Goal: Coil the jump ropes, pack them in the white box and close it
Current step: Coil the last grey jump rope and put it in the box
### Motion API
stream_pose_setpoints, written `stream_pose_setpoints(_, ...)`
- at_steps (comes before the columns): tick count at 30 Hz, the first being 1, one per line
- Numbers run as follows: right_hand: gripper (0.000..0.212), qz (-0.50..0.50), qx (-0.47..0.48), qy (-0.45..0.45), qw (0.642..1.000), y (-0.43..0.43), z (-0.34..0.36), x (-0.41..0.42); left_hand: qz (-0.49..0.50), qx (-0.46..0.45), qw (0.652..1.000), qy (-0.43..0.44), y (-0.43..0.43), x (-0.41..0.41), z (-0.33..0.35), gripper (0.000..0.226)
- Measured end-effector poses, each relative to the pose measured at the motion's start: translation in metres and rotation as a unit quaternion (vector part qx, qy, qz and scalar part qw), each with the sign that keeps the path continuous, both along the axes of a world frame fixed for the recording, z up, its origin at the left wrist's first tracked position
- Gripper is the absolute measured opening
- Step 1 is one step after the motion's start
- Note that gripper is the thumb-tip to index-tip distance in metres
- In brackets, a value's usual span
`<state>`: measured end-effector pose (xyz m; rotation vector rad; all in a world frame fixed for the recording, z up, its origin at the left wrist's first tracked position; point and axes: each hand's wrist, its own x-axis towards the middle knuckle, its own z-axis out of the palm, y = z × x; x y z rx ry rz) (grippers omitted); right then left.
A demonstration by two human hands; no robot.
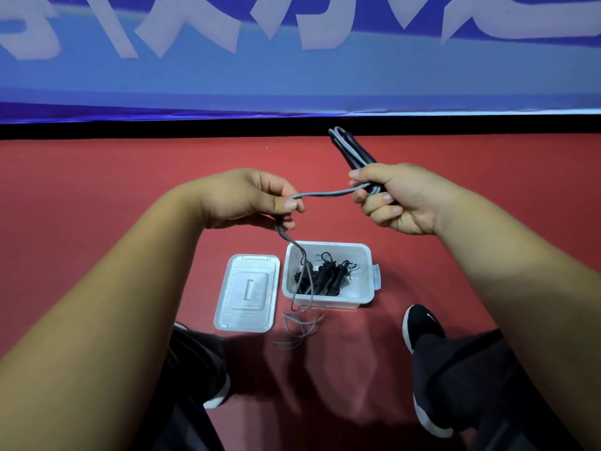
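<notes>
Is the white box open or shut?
Open. The white box is uncovered; its lid lies beside it on the floor.

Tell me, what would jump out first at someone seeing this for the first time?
Two bare hands are raised mid-frame: the left hand pinches a grey rope that stretches across to the right hand, which grips the gathered loops and black handles. Below, on the red floor, sits an open white box holding black coiled ropes, its lid lying beside it on the left.
</notes>
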<state>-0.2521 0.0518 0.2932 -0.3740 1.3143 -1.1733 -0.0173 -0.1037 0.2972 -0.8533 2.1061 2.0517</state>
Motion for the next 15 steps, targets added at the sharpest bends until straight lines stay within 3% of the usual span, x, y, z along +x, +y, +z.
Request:
stream_pose_setpoints(5, 0.03, 0.067, -0.005, -0.054, 0.996, 0.003, 0.002, 0.006, -0.005, -0.195, 0.977, -0.081, 0.001, -0.003, -0.006, 0.016)
stream_pose_setpoints(8, 0.034, 0.142, 0.016, -0.114, 0.983, 0.009, 0.007, 0.012, 0.006, -0.253, 0.962, -0.104, 0.003, -0.011, -0.014, 0.015)
stream_pose_setpoints(12, 0.06, 0.259, 0.032, -0.19, 0.946, 0.012, -0.006, 0.017, 0.067, -0.225, 0.971, -0.046, 0.005, -0.02, -0.019, 0.006)
stream_pose_setpoints(13, 0.058, 0.287, 0.033, -0.193, 0.938, 0.012, -0.006, 0.02, 0.089, -0.196, 0.976, -0.023, 0.005, -0.02, -0.019, 0.009)
stream_pose_setpoints(15, 0.023, 0.358, 0.019, -0.157, 0.92, 0.016, 0.0, 0.029, 0.101, -0.151, 0.983, 0.014, 0.004, -0.02, -0.017, 0.015)
